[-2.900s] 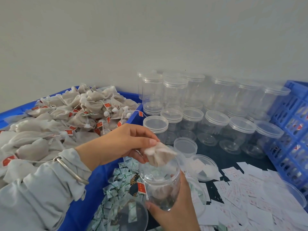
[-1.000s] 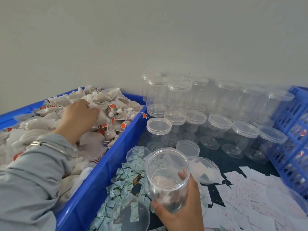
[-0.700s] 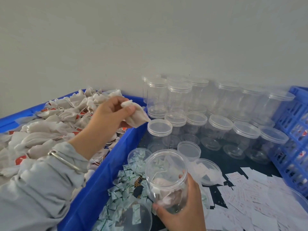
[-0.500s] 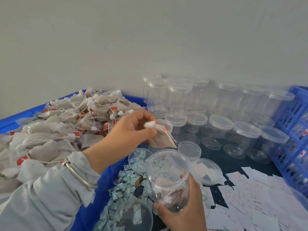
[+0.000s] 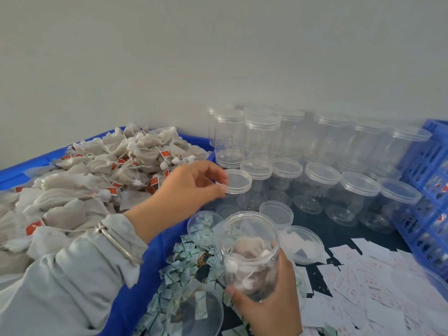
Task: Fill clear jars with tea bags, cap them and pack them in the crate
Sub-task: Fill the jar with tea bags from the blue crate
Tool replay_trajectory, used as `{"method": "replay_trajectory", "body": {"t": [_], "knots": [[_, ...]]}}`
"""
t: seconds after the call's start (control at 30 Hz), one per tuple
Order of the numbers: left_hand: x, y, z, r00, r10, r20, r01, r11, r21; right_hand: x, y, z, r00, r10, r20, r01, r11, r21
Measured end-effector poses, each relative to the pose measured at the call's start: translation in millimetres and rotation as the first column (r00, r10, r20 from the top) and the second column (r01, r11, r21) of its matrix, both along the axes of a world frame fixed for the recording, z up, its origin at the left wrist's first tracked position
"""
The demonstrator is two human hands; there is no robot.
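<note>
Head view: right hand [image 5: 269, 301] grips clear plastic jar [image 5: 249, 253] holding tea bags; left hand [image 5: 191, 187], fingers loosely spread, reaches for clear round lid [image 5: 236, 181], likely for capping.

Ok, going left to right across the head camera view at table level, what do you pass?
Blue bin heaped with tea bags → left hand → open jar gripped by the right hand → white paper slips → blue crate.
</note>
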State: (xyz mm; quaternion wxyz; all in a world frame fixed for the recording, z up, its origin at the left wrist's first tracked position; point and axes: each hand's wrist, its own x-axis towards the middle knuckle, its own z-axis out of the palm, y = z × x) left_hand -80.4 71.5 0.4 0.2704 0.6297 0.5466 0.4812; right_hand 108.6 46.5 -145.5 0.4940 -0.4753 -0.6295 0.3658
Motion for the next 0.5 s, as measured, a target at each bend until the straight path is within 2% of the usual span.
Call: {"method": "replay_trajectory", "body": {"t": [0.03, 0.1, 0.17, 0.23, 0.3, 0.37, 0.47, 0.5], "knots": [[-11.1, 6.9, -1.2, 0.992, 0.122, -0.041, -0.121, 0.993, 0.012, -3.8, 0.0, 2.6, 1.000, 0.019, -0.020, -0.019, 1.000, -0.004], [-38.5, 20.1, -6.8, 0.912, 0.352, -0.210, -0.352, 0.935, 0.037, -7.8, -3.0, 9.3, 0.996, 0.079, 0.031, -0.078, 0.997, -0.015], [-68.9, 29.2, -16.9, 0.802, 0.463, -0.377, -0.488, 0.872, 0.033, -3.5, -4.3, 8.1, 0.994, 0.090, -0.065, -0.089, 0.996, 0.018], [-94.4, 31.8, -30.3, 0.670, 0.489, -0.558, -0.583, 0.813, 0.012, 4.8, -5.6, 6.1, 0.988, 0.059, -0.145, -0.058, 0.998, 0.016], [-110.6, 29.7, -42.3, 0.544, 0.405, -0.735, -0.638, 0.769, -0.049, 6.3, -6.5, 4.8, 0.986, 0.003, -0.165, -0.008, 1.000, -0.029], [-111.4, 25.2, -49.5, 0.458, 0.183, -0.870, -0.657, 0.729, -0.192, 6.1, -6.4, 4.0, 0.981, -0.007, -0.192, 0.001, 1.000, -0.031], [-99.1, 26.0, -57.6, 0.400, -0.207, -0.893, -0.595, 0.682, -0.425, 5.6, -8.9, 7.8, 0.971, 0.067, -0.231, -0.076, 0.997, -0.029], [-94.3, 26.7, -58.1, 0.366, -0.308, -0.878, -0.579, 0.663, -0.474, 5.5, -8.8, 5.9, 0.975, 0.045, -0.220, -0.052, 0.998, -0.025]]}}
